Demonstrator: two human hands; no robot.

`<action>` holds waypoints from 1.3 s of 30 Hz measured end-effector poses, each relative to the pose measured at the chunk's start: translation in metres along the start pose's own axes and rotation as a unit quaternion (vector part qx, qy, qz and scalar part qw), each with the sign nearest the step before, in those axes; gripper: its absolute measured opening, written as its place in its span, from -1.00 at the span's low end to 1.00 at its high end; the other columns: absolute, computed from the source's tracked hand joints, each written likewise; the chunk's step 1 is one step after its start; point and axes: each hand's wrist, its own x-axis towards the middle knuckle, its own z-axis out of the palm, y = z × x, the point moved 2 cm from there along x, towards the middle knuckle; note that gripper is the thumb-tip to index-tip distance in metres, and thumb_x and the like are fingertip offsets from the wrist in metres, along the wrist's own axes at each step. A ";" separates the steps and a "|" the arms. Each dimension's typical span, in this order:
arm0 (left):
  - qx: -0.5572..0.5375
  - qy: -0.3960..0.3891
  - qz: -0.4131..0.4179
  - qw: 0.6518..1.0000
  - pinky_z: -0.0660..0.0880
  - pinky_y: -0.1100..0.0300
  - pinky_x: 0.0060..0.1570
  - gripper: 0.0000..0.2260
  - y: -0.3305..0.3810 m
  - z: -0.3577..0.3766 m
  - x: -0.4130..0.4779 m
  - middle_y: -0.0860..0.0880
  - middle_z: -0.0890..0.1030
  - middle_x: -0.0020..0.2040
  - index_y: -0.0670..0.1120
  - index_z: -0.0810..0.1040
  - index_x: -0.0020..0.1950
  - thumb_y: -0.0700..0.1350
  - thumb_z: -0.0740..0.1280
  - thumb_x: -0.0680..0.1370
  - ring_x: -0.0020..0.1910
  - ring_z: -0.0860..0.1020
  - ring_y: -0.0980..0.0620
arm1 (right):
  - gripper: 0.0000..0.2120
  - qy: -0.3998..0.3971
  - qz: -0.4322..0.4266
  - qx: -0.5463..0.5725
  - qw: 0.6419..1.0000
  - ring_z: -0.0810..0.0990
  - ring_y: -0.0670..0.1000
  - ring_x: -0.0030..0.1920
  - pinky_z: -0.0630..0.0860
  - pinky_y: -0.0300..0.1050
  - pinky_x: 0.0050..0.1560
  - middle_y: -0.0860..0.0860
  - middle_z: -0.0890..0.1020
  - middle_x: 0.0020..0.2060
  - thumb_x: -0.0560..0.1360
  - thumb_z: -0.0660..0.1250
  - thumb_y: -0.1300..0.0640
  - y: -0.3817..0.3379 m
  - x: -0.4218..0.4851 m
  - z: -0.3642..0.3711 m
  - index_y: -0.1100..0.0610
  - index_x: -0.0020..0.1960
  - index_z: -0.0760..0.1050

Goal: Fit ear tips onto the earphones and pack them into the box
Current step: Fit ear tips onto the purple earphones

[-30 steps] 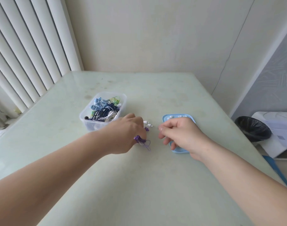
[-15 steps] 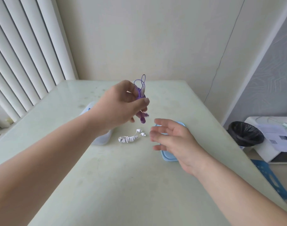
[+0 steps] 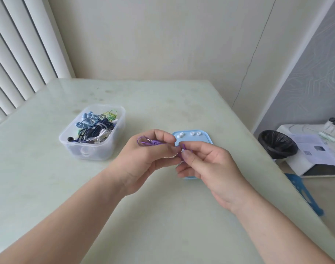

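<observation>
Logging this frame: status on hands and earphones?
Left hand grips coiled purple earphones. Right hand pinches their earbud end. White ear tips sit on blue tray. Nothing in the way.

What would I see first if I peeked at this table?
Two hands meet in the middle: the left hand holds a coil of purple earphones and the right hand pinches one end. To their left sits a clear box stuffed with tangled colourful earphones. Behind the right hand, a blue tray carries small white ear tips.
</observation>
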 end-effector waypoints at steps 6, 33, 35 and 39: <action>0.142 0.015 0.045 0.989 0.67 -0.06 0.03 -0.85 -0.017 0.000 -0.003 -0.28 0.70 -0.04 -0.15 0.70 -0.03 -0.15 0.55 0.44 -0.05 0.70 -0.21 | -0.82 0.036 0.022 -0.028 0.999 0.68 0.17 -0.24 0.66 0.01 -0.13 0.19 0.75 -0.14 0.58 0.41 0.28 0.002 -0.002 -0.010 0.19 0.18 0.61; 0.293 0.021 0.081 0.952 0.66 0.10 -0.06 -0.81 -0.035 0.001 -0.008 -0.17 0.72 -0.10 -0.05 0.64 0.12 -0.23 0.24 0.70 -0.17 0.70 -0.02 | -0.81 0.067 0.038 0.004 0.997 0.74 0.15 -0.17 0.68 -0.08 -0.03 0.23 0.75 -0.14 0.47 0.46 0.43 0.003 -0.014 -0.011 0.28 0.06 0.67; 0.282 0.021 0.085 0.955 0.67 0.10 -0.08 -0.87 -0.037 0.001 -0.008 -0.08 0.72 -0.10 -0.04 0.62 0.11 -0.19 0.29 0.69 -0.16 0.71 0.04 | -0.84 0.067 0.031 0.006 0.997 0.72 0.13 -0.20 0.67 -0.07 -0.09 0.22 0.74 -0.18 0.48 0.46 0.38 0.004 -0.014 -0.011 0.28 0.06 0.67; 0.260 0.009 0.084 0.962 0.67 0.11 -0.11 -0.92 -0.039 0.002 -0.008 -0.05 0.71 -0.05 -0.06 0.61 0.11 -0.18 0.33 0.67 -0.13 0.72 0.01 | -0.84 0.062 0.018 -0.007 0.998 0.68 0.10 -0.24 0.64 -0.07 -0.16 0.15 0.72 -0.24 0.48 0.48 0.34 0.006 -0.014 -0.009 0.25 0.05 0.69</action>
